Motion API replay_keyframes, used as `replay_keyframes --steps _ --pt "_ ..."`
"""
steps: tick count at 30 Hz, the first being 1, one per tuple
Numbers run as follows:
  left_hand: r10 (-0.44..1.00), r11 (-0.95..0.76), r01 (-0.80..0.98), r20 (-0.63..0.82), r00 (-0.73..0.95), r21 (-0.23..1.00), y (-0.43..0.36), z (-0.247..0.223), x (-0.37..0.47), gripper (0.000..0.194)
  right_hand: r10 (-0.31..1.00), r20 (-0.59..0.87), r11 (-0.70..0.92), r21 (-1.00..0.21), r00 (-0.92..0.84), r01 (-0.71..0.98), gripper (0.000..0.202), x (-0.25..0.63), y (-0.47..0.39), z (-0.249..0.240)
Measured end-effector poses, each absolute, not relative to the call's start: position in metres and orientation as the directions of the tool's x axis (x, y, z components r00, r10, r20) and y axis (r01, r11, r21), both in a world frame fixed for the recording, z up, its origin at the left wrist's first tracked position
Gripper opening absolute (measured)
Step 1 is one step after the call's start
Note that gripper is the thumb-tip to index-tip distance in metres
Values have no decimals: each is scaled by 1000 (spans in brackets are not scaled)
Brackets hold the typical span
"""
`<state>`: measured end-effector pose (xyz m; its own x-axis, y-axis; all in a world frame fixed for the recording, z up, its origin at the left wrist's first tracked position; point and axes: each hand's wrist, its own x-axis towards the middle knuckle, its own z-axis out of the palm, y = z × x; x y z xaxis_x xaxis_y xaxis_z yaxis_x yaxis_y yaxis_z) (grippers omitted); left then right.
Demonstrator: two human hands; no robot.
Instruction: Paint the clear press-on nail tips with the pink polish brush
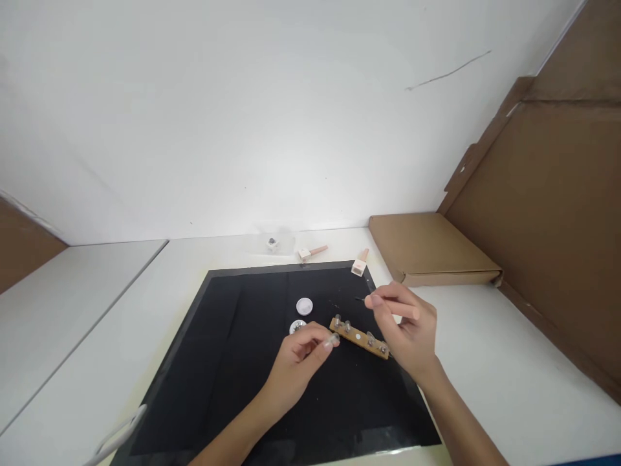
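My left hand [297, 362] is closed, thumb and fingertips pinching a small clear false nail [334, 339]. In my right hand [416, 331] is a nail polish brush [402, 309], gripped by its pale pink cap handle. Its dark bristle tip points left, apart from the nail. Between the hands lies a tan wooden strip [359, 337] with several clear, shiny nail tips standing on it; the right hand hides part of its near right end. Just behind the left hand sits a small round pot [297, 326] with silvery bits inside, partly covered by that hand.
A white round lid [305, 306] lies on the black mat [194, 362]. Behind are a pink-capped polish bottle [310, 253], another such bottle [359, 264] and a clear packet [272, 244]. A flat cardboard box [431, 246] stands at the back right. A white cable-like loop [119, 432] is at front left.
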<state>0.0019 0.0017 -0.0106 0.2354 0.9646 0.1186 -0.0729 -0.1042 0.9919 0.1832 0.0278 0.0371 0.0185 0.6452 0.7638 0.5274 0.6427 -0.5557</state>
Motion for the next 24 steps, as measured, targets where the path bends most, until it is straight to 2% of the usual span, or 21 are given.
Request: replay_keyframes --steps 3,5,6,8,9,16,20,24 --pt "943 -182 0 174 282 983 -2 -15 10 25 633 766 623 -590 112 513 21 196 27 42" --pt "952 -188 59 167 256 980 -5 -19 16 25 688 702 585 -687 183 431 24 207 31 41" --pt "959 -183 75 162 233 980 -6 -22 19 25 745 629 542 -765 221 348 26 214 35 39" --pt "971 -165 83 147 189 983 -8 -26 24 24 876 385 382 -922 290 67 29 226 46 30" --pt "977 -145 78 131 170 986 -8 -28 27 23 899 326 337 -941 292 14 27 232 53 24" --pt "997 -68 19 67 40 998 -9 -39 51 19 968 44 105 -965 247 -239 22 252 80 -14" --pt "994 -113 156 111 24 981 -8 -41 63 15 978 -46 24 -943 202 -332 23 255 79 -16" --pt "972 -232 329 227 56 915 -7 -43 72 16 981 -96 -23 -923 170 -385 24 257 78 -15"
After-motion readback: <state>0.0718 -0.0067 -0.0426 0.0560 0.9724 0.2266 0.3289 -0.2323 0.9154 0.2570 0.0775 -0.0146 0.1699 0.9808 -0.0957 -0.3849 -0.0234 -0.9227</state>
